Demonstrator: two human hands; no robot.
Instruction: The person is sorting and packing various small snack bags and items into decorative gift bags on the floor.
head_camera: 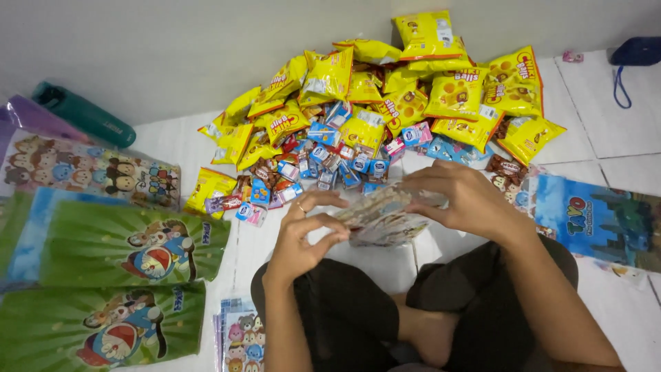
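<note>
Both my hands hold a clear printed plastic bag (384, 215) above my crossed legs. My left hand (308, 233) pinches its near left edge, with a ring on one finger. My right hand (461, 196) grips its right end from above. The bag is blurred, and I cannot tell whether anything is inside. Just beyond it lies a heap of small blue, red and pink snack packets (323, 165), and behind that a pile of yellow snack bags (413, 89) against the wall.
Flat cartoon-printed bags lie at my left: green ones (117, 248), one with round animal faces (89, 172). A blue printed bag (599, 220) lies at my right. A teal bottle (82, 114) rests by the wall. More printed bags (241, 337) sit by my left knee.
</note>
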